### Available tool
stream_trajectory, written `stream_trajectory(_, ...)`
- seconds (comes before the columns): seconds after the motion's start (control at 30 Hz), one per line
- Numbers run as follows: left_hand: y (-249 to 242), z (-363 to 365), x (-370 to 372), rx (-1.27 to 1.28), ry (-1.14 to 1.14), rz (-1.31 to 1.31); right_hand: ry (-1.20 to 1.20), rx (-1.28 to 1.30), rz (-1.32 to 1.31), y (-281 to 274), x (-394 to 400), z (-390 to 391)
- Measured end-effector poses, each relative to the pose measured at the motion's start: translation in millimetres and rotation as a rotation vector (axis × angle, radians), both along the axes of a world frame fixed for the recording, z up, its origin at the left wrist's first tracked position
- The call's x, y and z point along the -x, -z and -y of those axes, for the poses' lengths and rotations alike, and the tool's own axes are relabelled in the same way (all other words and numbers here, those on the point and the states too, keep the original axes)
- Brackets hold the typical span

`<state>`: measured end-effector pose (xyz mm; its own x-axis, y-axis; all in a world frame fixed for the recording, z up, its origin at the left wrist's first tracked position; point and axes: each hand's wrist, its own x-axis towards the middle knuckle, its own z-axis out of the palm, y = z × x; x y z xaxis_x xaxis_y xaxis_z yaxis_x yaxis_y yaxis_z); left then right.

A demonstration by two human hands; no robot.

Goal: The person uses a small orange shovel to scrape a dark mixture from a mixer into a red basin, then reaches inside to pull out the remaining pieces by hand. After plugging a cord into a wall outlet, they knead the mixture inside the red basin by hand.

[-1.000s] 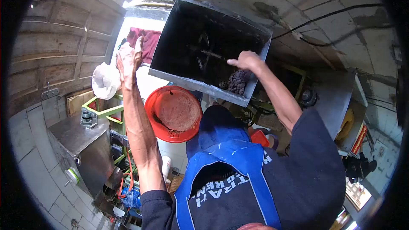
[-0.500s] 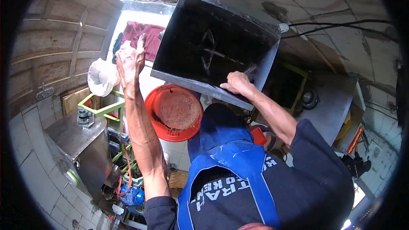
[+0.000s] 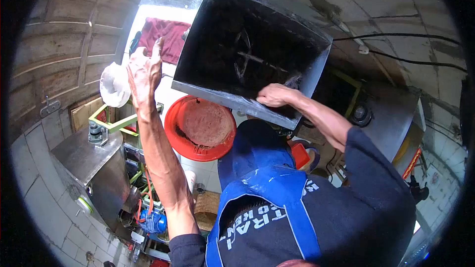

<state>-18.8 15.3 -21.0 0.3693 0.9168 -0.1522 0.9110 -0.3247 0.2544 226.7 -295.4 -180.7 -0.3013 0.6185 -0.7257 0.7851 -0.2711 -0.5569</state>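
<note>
My left hand is held up at the left, back towards me. Its thumb stands apart, and the other fingers are bent and partly hidden; I see nothing in it. Beside it is a white bag-like thing. My right hand is inside a large dark metal tray, close to its near wall. Its fingers are curled together, and what they hold, if anything, is hidden. A greyish patch lies just past its knuckles. Pale streaks mark the tray's dark bottom.
Below the tray stands a red basin with reddish-brown contents. A maroon cloth lies at the bright opening behind. At left are a green metal frame, a steel housing and a blue motor. Black cables run along the wall.
My left hand has shifted slightly left, covering more of the white thing. My right hand stays inside the tray with its fingers curled. The whole view has shifted a little.
</note>
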Motion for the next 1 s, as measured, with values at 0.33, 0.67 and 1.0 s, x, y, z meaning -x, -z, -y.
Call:
stream_trajectory(0.33, -29.0, 14.3, -17.0, 0.01, 0.033, -0.007, 0.373, 0.022, 0.246, -51.9, 5.2, 15.3)
stream_trajectory(0.67, 6.5, 8.0, 7.9, -0.073, 0.072, 0.118, 0.853, -0.109, -0.311, -34.3, 73.7, -74.9)
stream_trajectory(1.0, 0.2, 8.4, 1.0, -0.045, 0.044, 0.177, 0.754, -0.062, -0.278, -36.2, 92.8, -124.0)
